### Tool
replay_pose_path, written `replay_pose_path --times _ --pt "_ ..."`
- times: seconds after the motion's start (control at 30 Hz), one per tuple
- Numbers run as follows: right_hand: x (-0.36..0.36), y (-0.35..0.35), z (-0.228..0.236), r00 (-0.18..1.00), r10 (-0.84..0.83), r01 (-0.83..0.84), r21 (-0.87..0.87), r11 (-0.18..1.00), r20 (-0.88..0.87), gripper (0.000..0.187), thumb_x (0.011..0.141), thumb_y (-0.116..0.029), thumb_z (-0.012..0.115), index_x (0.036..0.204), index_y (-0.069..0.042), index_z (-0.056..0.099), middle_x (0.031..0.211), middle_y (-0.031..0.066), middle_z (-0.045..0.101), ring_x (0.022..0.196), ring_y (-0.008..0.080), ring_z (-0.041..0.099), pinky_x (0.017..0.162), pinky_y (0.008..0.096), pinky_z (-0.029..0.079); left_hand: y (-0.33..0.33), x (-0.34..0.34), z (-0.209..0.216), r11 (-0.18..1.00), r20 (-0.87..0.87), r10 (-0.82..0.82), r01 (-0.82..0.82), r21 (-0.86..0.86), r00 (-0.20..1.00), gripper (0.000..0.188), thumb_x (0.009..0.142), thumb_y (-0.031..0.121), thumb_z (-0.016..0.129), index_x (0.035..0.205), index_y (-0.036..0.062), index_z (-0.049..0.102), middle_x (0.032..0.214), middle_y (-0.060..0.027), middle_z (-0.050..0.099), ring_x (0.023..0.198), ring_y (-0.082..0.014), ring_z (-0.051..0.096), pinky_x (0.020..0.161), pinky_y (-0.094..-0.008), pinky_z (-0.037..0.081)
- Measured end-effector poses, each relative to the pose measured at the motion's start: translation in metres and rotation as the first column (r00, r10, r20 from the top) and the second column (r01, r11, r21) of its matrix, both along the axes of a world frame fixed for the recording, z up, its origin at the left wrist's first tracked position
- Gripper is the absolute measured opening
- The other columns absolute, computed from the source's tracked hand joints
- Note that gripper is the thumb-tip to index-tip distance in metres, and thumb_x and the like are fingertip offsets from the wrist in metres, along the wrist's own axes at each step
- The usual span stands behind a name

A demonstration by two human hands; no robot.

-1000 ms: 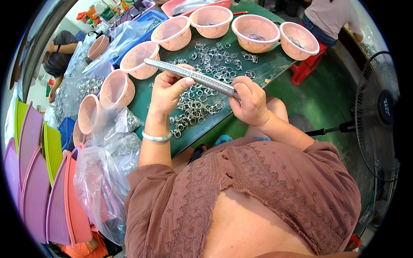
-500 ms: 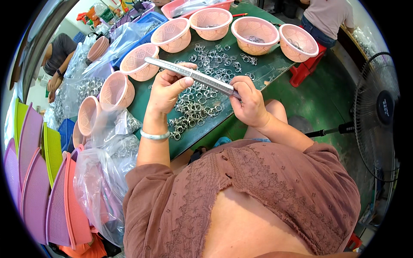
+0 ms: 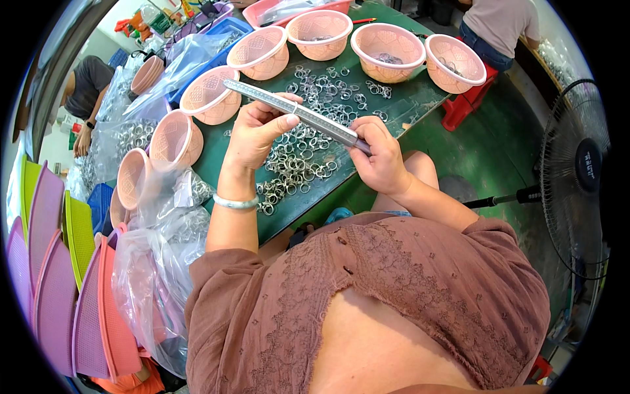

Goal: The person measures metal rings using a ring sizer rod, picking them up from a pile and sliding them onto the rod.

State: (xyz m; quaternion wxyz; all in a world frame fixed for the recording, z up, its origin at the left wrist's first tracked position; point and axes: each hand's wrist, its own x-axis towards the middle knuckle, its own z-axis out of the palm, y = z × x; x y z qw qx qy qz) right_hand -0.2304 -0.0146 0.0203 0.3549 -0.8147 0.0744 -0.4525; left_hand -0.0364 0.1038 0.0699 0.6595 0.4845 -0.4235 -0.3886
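A grey metal ring mandrel (image 3: 266, 97) with marked graduations slants across the front of me, its thin tip up to the left. My right hand (image 3: 382, 156) is closed around its dark handle at the lower right end. Around the mandrel's middle sits a thin ring (image 3: 296, 107), pinched between the thumb and fingers of my left hand (image 3: 252, 134); the fingertips partly hide it. Below both hands, many loose silvery rings (image 3: 295, 164) lie in a heap on the green table (image 3: 289, 213).
Pink baskets (image 3: 266, 56) arc around the table's far and left sides, some holding rings. Plastic bags (image 3: 161, 262) and stacked colourful baskets (image 3: 56, 295) crowd the left. A black fan (image 3: 584, 164) stands at the right. Two other people are at the far left and far right.
The mandrel and my left hand have shifted very slightly, with the mandrel's marked face turned a little more upward. My grip on both ends stays the same.
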Motion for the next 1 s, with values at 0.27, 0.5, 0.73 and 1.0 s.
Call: replay_pose_path --times 0.27,0.5,0.73,1.0 --pt "0.000 -0.002 -0.006 0.999 0.036 -0.036 0.021 0.999 0.027 0.018 0.070 0.004 0.061 0.084 0.000 0.050 0.088 0.0130 0.054 0.066 0.0275 0.056 0.058 0.0315 0.046 -0.002 -0.001 0.004 0.999 0.011 -0.029 0.029 0.041 1.000 0.034 0.075 0.005 0.070 0.106 -0.0021 0.060 0.090 -0.0040 0.064 0.081 -0.0094 0.057 0.075 -0.0224 0.045" --pt "-0.003 -0.004 0.009 0.996 0.086 -0.085 0.044 0.995 -0.023 0.017 0.072 0.002 0.060 0.084 0.000 0.049 0.087 0.0135 0.052 0.073 0.0294 0.054 0.062 0.0341 0.045 -0.005 0.002 -0.005 0.998 -0.093 0.012 -0.017 -0.061 0.996 0.031 0.079 0.007 0.066 0.108 -0.0031 0.059 0.089 -0.0053 0.063 0.077 -0.0108 0.057 0.072 -0.0232 0.046" --pt "-0.019 -0.004 0.015 0.977 0.090 -0.077 0.073 0.994 -0.195 0.015 0.073 0.001 0.060 0.084 -0.001 0.049 0.080 0.0126 0.048 0.068 0.0273 0.051 0.060 0.0341 0.042 -0.009 0.023 -0.020 0.936 -0.531 0.190 -0.315 -0.156 0.826 0.018 0.087 0.011 0.059 0.102 0.0016 0.058 0.080 -0.0018 0.058 0.070 -0.0082 0.052 0.064 -0.0234 0.047" --pt "-0.047 -0.012 0.005 0.939 0.302 -0.168 0.544 0.822 -0.166 0.017 0.075 0.003 0.063 0.088 0.000 0.053 0.077 0.0004 0.048 0.069 0.0069 0.045 0.060 0.0220 0.038 0.009 0.036 -0.011 0.892 -0.637 -0.320 -0.004 -0.452 0.702 0.036 0.091 0.030 0.052 0.110 -0.0003 0.053 0.085 -0.0050 0.051 0.079 -0.0152 0.049 0.077 -0.0311 0.041"
